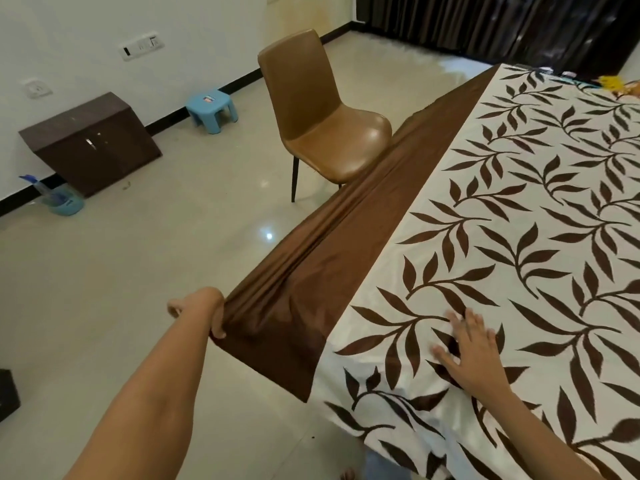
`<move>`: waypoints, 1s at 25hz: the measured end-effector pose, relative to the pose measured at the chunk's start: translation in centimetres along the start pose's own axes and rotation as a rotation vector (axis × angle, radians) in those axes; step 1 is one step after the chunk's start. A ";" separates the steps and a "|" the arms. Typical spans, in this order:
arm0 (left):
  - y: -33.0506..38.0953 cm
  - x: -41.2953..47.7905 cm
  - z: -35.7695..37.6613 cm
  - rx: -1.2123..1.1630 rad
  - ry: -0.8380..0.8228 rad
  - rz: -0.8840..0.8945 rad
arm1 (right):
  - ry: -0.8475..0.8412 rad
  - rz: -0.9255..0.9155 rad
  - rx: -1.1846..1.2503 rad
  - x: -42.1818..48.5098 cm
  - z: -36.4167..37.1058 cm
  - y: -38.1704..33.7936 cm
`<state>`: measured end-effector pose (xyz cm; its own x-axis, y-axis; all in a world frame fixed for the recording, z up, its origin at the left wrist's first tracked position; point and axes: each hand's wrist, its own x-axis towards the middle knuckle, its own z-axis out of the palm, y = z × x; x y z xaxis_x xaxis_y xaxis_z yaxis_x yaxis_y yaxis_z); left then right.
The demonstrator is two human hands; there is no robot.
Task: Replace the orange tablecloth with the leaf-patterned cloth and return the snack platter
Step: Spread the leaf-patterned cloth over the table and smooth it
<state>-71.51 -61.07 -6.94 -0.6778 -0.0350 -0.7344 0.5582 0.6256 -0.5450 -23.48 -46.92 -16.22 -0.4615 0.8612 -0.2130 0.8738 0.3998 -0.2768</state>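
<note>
Pinching the leaf-patterned cloth's [502, 209] brown border, the left hand [211, 315] was closed; its hem ran away ahead; the right hand [471, 344] lay flat, empty

leaf-patterned cloth [502, 237] hiding the table, running off frame at 3 o'clock; yellow items [614, 85] at 2 o'clock blurring, cut off

The left arm reaches out straight to the near left, its hand [207, 315] closed in a grip, fingers curled under and thumb side away. The right arm extends from the near right, its hand [471, 348] flat, palm down, fingers [459, 322] spread and pointing far-left.
</note>
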 end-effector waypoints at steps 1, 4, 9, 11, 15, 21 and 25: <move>-0.3 -0.3 0.0 -0.014 0.111 -0.061 | -0.005 -0.002 -0.008 -0.2 0.0 0.2; -1.0 -0.1 -0.2 -0.160 0.470 -0.133 | -0.002 -0.007 0.011 0.0 -0.2 -0.3; 1.0 -1.3 1.2 -0.369 0.396 -0.121 | 0.034 -0.003 0.086 -0.6 -0.1 -1.7; 3.6 -2.0 2.5 -0.477 0.467 0.132 | 0.121 0.039 0.070 -1.4 -0.4 -1.0; 12.6 -7.2 5.8 -0.486 0.598 0.844 | 0.281 0.271 0.033 -4.7 -1.6 4.4; 19.9 -9.9 6.6 -0.256 0.552 0.757 | 0.177 0.555 0.054 -10.0 -1.2 12.2; 20.6 -9.9 5.2 -0.358 0.546 0.631 | 0.143 0.501 0.045 -10.7 -0.2 10.5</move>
<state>-50.83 -51.84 -13.00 -0.4801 0.7138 -0.5099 0.7825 0.6112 0.1189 -9.35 -51.87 -16.62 0.0397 0.9788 -0.2007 0.9732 -0.0834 -0.2141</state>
